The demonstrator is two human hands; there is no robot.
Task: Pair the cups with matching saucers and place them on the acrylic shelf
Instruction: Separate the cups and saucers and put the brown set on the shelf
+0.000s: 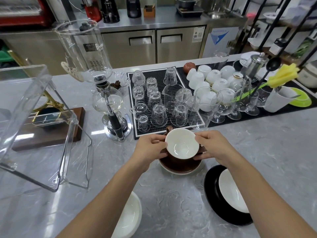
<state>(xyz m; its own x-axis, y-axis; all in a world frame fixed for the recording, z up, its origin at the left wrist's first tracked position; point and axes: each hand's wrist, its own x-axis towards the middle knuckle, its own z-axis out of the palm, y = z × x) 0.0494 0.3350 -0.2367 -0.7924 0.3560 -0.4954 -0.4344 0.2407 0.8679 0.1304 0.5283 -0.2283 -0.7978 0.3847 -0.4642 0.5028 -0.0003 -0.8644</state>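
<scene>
A brown cup with a white inside sits on a brown saucer in the middle of the grey counter. My left hand grips the cup's left rim and my right hand grips its right rim. A black saucer with a white cup or bowl on it lies at the lower right, partly under my right forearm. A white saucer lies at the bottom centre. The clear acrylic shelf stands at the left with nothing on its top.
A black mat holds several upturned glasses behind the cup. White cups and stemmed glasses crowd the right mat. A glass siphon brewer stands left of the mat, and a wooden board sits under the shelf.
</scene>
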